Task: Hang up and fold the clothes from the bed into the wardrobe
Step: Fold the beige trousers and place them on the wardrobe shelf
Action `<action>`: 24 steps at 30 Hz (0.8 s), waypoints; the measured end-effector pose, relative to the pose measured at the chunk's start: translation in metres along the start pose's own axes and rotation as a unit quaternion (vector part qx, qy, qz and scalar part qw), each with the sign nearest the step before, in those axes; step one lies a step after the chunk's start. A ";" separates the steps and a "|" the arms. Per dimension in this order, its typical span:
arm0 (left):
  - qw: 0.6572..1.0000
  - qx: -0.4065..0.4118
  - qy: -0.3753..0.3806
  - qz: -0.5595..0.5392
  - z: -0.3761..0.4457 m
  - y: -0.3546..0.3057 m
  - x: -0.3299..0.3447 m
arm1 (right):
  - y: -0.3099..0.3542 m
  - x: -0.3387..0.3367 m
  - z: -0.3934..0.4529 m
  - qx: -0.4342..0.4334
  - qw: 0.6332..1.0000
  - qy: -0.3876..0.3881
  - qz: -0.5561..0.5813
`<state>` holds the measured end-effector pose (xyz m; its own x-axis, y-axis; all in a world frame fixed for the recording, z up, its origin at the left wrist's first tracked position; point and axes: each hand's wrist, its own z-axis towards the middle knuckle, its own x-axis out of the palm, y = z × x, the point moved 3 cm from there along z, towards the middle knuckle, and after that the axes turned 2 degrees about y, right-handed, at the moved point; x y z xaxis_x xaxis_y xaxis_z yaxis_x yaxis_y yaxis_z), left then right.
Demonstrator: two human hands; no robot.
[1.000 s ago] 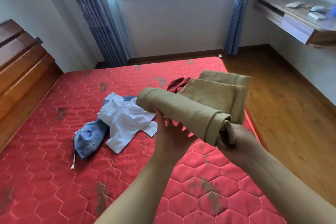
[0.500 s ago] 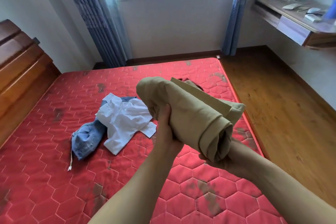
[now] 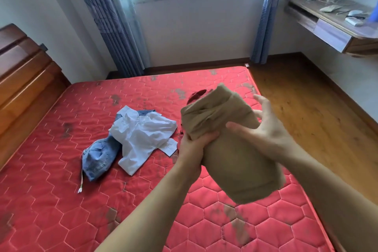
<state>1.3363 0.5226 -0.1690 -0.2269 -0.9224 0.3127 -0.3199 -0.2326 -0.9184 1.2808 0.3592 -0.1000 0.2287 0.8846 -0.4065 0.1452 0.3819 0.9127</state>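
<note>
A rolled tan garment (image 3: pixel 231 149) is held up over the right side of the red mattress (image 3: pixel 61 190). My left hand (image 3: pixel 194 147) grips its left side from below, fingers curled into the fabric. My right hand (image 3: pixel 263 129) lies against its right side with fingers spread and mostly straight. On the mattress lie a crumpled white shirt (image 3: pixel 143 135) on top of blue denim (image 3: pixel 98 157), and a dark red garment (image 3: pixel 197 95) peeks out behind the roll. No wardrobe is in view.
A wooden headboard (image 3: pixel 22 80) stands at the left. Wooden floor (image 3: pixel 306 112) runs along the bed's right side. A wall-mounted wooden shelf with a drawer (image 3: pixel 331 28) holds small items at the far right. Blue curtains (image 3: pixel 110 26) flank the window.
The tan garment went from a half-rolled strip to a compact roll turned more upright. My right hand came off its lower end and now lies on its side, fingers spread.
</note>
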 end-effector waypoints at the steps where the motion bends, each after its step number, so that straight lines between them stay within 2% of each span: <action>1: 0.999 0.010 0.027 0.029 -0.002 -0.004 0.000 | 0.002 -0.004 0.004 0.008 0.999 0.036 0.023; 3: 0.996 0.009 0.067 0.054 -0.006 -0.012 0.001 | 0.001 -0.004 0.009 0.018 0.991 0.084 0.103; 7: 0.990 -0.046 0.130 0.034 -0.013 -0.028 0.002 | -0.013 0.009 0.001 0.102 0.965 0.057 0.233; 12: 0.979 -0.112 0.170 0.027 -0.020 -0.048 0.005 | -0.016 0.018 -0.002 0.108 0.960 0.037 0.255; 15: 0.982 -0.086 0.164 0.032 -0.019 -0.051 0.002 | -0.010 0.020 -0.001 0.106 0.961 0.033 0.253; 19: 0.987 -0.034 0.144 0.061 -0.018 -0.050 -0.008 | -0.004 0.022 0.001 0.122 0.966 0.082 0.212; 20: 0.990 -0.025 0.127 0.062 -0.017 -0.049 -0.010 | -0.002 0.020 0.003 0.090 0.982 0.058 0.158; 21: 0.992 -0.015 0.105 0.067 -0.014 -0.048 -0.014 | 0.002 0.016 0.006 0.028 0.998 0.003 0.060; 22: 0.993 -0.005 0.086 0.084 -0.012 -0.048 -0.017 | 0.009 0.013 0.008 -0.069 0.994 -0.056 -0.059; 23: 0.991 0.002 0.078 0.109 -0.011 -0.049 -0.019 | 0.020 0.016 0.006 -0.178 0.967 -0.080 -0.165; 24: 0.987 0.009 0.080 0.142 -0.010 -0.051 -0.020 | 0.032 0.025 0.004 -0.266 0.928 -0.072 -0.250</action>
<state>1.3483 0.5557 -0.1264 -0.4481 -0.8907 0.0760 -0.2073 0.0208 -0.9781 1.2953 0.3923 -0.0812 0.3924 0.5301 -0.7517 -0.2189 0.8476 0.4834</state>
